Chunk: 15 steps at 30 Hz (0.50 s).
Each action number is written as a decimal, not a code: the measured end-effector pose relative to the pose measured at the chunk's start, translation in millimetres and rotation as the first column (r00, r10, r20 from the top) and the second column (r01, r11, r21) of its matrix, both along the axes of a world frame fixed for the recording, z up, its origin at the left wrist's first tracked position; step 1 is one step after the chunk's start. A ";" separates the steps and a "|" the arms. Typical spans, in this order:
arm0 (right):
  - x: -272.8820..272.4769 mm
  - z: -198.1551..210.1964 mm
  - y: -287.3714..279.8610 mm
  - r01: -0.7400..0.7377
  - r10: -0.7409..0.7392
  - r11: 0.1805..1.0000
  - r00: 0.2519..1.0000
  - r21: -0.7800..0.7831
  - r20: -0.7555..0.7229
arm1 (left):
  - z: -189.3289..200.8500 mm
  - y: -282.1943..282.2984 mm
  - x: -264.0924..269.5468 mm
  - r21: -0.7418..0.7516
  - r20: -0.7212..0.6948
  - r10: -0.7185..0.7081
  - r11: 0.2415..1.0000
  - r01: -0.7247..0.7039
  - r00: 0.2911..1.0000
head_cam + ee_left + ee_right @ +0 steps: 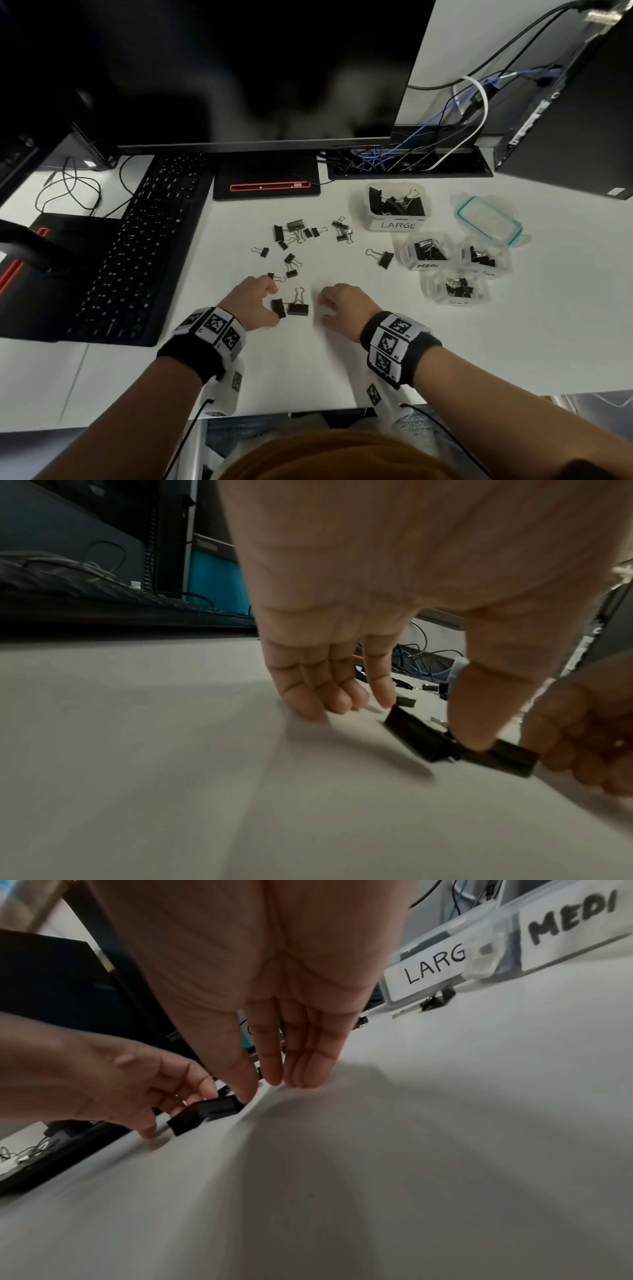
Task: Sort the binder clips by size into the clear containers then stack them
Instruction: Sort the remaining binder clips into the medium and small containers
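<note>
Lying near the desk's front edge, two binder clips (289, 307) sit between the hands; the left hand (251, 301) has thumb and fingers spread around them, likely to gather both, while the right hand (342, 305) hovers loosely curled, empty, labelled containers (397, 224) far right

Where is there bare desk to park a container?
Bare white desk between the wrists and the near edge, and right of the clear "Small" container. Crowded: the scattered black binder clips ahead of both hands, and the container cluster.
</note>
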State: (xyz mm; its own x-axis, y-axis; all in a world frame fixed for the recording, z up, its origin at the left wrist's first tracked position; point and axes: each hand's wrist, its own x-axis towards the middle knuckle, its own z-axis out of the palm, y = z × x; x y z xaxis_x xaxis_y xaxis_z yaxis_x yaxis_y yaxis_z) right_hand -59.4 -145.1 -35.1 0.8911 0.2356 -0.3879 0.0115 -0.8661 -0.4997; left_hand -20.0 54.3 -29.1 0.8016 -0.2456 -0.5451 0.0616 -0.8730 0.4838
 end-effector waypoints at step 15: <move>9.9 -4.3 30.8 -0.076 0.083 0.996 0.988 -0.056 0.131 | -12.8 -9.7 -8.1 0.034 0.208 -0.070 0.997 0.065 0.976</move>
State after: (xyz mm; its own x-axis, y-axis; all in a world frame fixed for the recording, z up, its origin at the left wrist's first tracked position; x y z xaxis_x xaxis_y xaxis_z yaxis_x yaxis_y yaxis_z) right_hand -49.5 -114.3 -39.4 0.9148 0.2913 -0.2800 0.1452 -0.8837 -0.4449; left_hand -28.1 44.6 -41.9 0.8807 -0.2905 -0.3740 -0.0980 -0.8845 0.4561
